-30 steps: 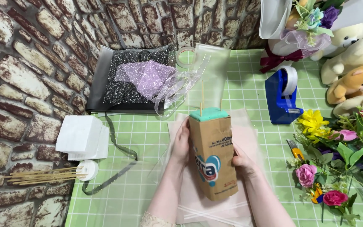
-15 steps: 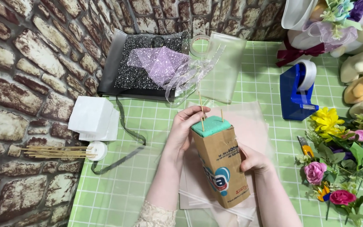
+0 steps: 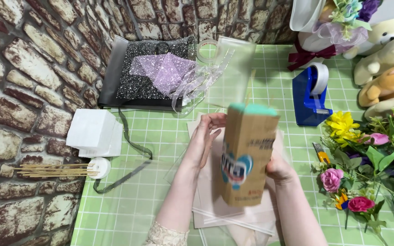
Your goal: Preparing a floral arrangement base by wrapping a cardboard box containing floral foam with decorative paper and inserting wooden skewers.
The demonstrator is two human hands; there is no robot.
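Above the green gridded mat [image 3: 151, 182], both hands hold a tall brown carton [image 3: 247, 155] upright: left hand [image 3: 206, 136] flat against its side, right hand [image 3: 277, 166] gripping behind. Pale wrapping sheets [image 3: 215, 205] beneath remain unfolded; wrapping not begun.

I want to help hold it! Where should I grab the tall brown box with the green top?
Probably grab the brown box around its middle, one hand from each long side. It is tall, narrow and flat-sided, and tilted, so the sides give the firmest hold. The left hand and right hand already flank it there.
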